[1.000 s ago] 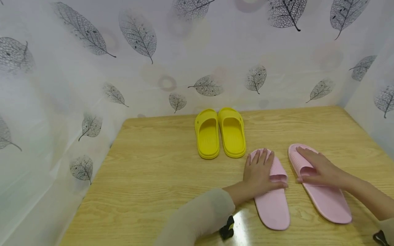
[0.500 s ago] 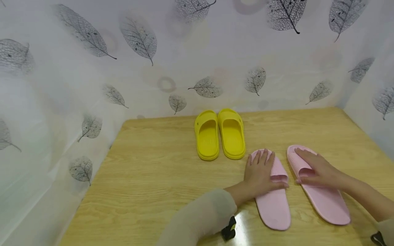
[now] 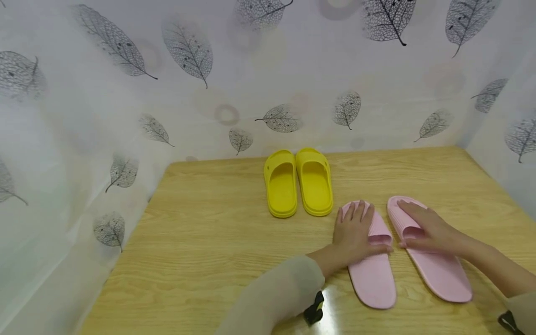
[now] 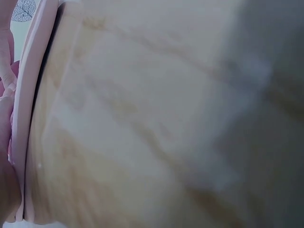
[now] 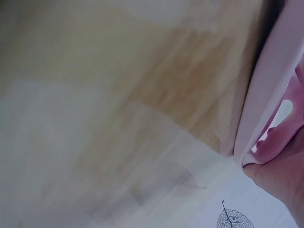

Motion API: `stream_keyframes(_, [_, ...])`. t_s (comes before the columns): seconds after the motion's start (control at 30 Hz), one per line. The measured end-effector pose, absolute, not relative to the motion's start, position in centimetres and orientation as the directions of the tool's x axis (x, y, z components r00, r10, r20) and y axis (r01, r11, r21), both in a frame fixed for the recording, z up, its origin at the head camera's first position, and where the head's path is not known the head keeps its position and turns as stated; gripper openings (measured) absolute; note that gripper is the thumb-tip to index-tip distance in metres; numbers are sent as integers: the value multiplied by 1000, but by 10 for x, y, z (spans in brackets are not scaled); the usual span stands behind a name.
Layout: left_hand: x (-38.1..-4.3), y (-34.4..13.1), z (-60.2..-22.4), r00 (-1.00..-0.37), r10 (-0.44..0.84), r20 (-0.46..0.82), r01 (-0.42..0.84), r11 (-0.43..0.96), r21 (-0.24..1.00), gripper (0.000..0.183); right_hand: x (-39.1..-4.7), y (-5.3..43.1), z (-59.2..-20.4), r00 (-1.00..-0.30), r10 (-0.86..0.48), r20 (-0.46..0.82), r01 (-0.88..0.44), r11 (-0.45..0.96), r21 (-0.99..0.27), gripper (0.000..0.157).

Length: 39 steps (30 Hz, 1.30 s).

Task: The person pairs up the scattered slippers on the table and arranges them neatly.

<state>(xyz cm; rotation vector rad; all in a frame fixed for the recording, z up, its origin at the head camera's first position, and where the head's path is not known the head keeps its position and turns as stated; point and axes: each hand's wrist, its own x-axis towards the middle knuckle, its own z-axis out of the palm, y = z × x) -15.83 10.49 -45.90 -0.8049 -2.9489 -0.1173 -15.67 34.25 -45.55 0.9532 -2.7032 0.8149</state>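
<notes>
Two pink slippers lie side by side on the wooden tabletop, toes pointing away. My left hand [image 3: 351,232] rests on the left pink slipper [image 3: 375,284], fingers stretched over its ribbed strap and thumb reaching across to the right edge. On the right pink slipper [image 3: 445,279], my right hand [image 3: 435,230] lies over the strap with straight fingers toward the toe and the thumb at the left edge. A narrow gap separates the pair. Each wrist view catches only a slipper sole edge [image 4: 28,95] and part of a hand [image 5: 278,183].
Against the back wall stand two yellow slippers, the left one [image 3: 282,190] and the right one [image 3: 316,188], with their toes to the wall. Leaf-printed sheeting [image 3: 226,60] encloses the tabletop [image 3: 201,242] behind and at both sides.
The right pink slipper has slid a little to the left under my right hand. The left one has shifted very slightly right, so the gap is narrower. The yellow slippers stay put.
</notes>
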Motion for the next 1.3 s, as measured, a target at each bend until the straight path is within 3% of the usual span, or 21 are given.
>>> stream_keyframes(1.3, [-172,121,-461,-874,480,75,485,872,71,111,-169,335,-457,-774,-538,334,-634,642,-432,98])
